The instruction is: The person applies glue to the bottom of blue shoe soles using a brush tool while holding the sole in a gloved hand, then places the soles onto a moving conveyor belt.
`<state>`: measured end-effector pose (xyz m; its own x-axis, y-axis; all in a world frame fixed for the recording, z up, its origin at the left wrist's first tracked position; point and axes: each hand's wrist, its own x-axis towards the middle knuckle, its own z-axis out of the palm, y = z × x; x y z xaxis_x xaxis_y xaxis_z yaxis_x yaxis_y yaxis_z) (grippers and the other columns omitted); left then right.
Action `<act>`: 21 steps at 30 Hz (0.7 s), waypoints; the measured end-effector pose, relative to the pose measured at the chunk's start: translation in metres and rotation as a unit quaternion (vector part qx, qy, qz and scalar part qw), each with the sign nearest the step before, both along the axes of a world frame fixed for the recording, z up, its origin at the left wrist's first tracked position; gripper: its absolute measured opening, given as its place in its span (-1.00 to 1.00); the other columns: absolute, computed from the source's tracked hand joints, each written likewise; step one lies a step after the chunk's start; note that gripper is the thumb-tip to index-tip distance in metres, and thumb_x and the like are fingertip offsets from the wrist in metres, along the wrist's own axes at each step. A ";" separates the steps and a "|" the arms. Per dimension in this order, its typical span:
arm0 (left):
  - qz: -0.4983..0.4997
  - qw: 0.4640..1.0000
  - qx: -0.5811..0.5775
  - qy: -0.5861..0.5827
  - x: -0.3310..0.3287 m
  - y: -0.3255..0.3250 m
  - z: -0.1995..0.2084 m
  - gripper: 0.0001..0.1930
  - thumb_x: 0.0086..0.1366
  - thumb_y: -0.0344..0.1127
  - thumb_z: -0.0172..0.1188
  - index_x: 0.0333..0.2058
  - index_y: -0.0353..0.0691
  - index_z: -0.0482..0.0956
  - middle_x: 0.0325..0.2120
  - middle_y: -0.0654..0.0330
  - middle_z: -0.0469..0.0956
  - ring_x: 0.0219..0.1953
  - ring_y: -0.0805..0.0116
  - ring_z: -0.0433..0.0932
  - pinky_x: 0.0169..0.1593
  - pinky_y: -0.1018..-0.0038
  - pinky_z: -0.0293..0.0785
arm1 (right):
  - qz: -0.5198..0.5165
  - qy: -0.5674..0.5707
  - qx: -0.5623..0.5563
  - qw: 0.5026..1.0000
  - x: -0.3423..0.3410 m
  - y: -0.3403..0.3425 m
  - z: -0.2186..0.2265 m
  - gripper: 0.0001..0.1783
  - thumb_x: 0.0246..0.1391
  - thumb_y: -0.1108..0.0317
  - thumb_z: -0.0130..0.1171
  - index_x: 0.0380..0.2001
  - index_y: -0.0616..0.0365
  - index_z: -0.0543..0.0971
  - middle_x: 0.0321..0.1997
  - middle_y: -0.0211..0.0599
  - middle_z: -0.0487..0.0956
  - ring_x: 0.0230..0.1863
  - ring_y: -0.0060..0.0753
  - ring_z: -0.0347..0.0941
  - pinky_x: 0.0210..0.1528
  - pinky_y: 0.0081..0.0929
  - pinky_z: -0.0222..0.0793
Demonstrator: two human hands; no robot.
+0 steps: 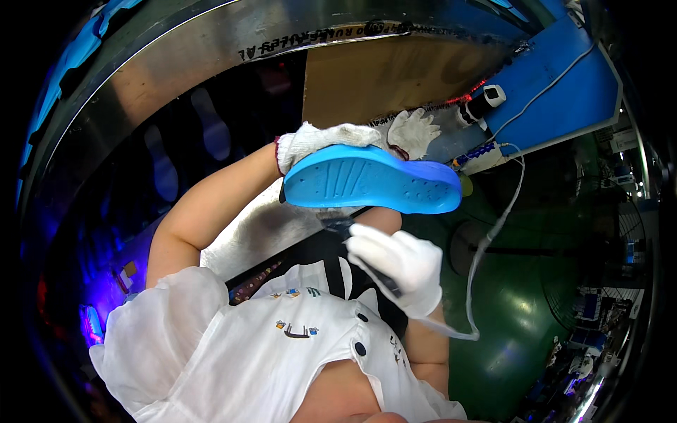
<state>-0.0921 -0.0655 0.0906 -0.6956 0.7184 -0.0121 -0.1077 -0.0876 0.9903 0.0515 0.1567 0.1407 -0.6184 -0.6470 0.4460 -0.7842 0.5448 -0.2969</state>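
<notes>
My left hand [326,142], in a white knit glove, is closed round the far edge of a bright blue shoe sole [367,182]. The sole lies tilted, its grooved and dimpled face toward me. Below it, my right hand [402,268], also gloved in white and slightly blurred, grips a slim dark hose-fed brush [338,226]. Its dark head points toward the sole's near edge; I cannot tell whether they touch. From the tool's lower end a clear hose [471,296] loops to the right and up. Most of my left fingers are hidden behind the sole.
Several soles [211,125] lie on a dark surface at the left under purple light. An empty white glove [414,132] rests beyond the blue sole, near brown cardboard [381,77]. A blue panel [557,84] and a black-and-white device [483,103] stand at the upper right, above green floor [508,310].
</notes>
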 end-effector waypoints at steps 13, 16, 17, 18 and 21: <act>0.076 0.954 0.080 -0.278 0.015 -0.006 0.030 -0.29 0.33 0.22 0.08 0.01 -0.47 0.55 -0.26 -0.23 0.64 -0.45 0.06 0.70 -0.45 0.29 0.72 | -0.016 0.066 -0.002 0.998 -0.009 0.021 0.006 -0.66 -0.18 0.40 0.29 -0.22 -0.05 0.70 -0.10 -0.34 0.69 -0.61 -0.40 0.40 -0.61 -0.49 0.35; -0.022 0.963 0.079 -0.255 0.017 -0.030 0.033 -0.20 0.34 0.32 -0.05 0.06 -0.47 0.51 -0.21 -0.30 0.61 -0.37 -0.01 0.71 -0.41 0.28 0.70 | -0.015 0.067 -0.082 0.994 -0.013 0.023 0.012 -0.69 -0.25 0.44 0.40 -0.30 0.02 0.69 -0.14 -0.24 0.70 -0.60 -0.35 0.42 -0.54 -0.52 0.37; -0.009 0.955 0.076 -0.288 0.016 -0.027 0.033 -0.18 0.34 0.34 -0.07 0.08 -0.45 0.50 -0.18 -0.33 0.59 -0.31 -0.04 0.70 -0.37 0.24 0.70 | -0.049 0.062 -0.087 0.993 -0.020 0.029 0.008 -0.68 -0.25 0.45 0.41 -0.29 0.03 0.69 -0.15 -0.23 0.71 -0.59 -0.33 0.43 -0.52 -0.52 0.37; 0.004 0.945 0.072 -0.320 0.016 -0.024 0.034 -0.17 0.35 0.36 -0.10 0.10 -0.43 0.48 -0.15 -0.35 0.58 -0.25 -0.07 0.69 -0.32 0.20 0.69 | -0.083 0.057 -0.091 0.991 -0.022 0.032 0.007 -0.68 -0.25 0.47 0.42 -0.29 0.04 0.69 -0.15 -0.23 0.71 -0.58 -0.32 0.44 -0.51 -0.52 0.38; 0.024 0.943 0.075 -0.325 0.017 -0.025 0.017 -0.11 0.34 0.43 -0.20 0.16 -0.39 0.43 -0.16 -0.39 0.56 -0.27 -0.13 0.66 -0.24 0.18 0.66 | -0.006 -0.037 -0.085 0.996 -0.013 0.026 0.012 -0.68 -0.20 0.48 0.42 -0.26 0.10 0.68 -0.20 -0.19 0.68 -0.49 -0.25 0.48 -0.45 -0.48 0.41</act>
<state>-0.0756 -0.0908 0.1072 -0.6080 0.7136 -0.3480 -0.6795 -0.2410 0.6930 0.0386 0.1828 0.1527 -0.6608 -0.5592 0.5007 -0.7506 0.4908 -0.4424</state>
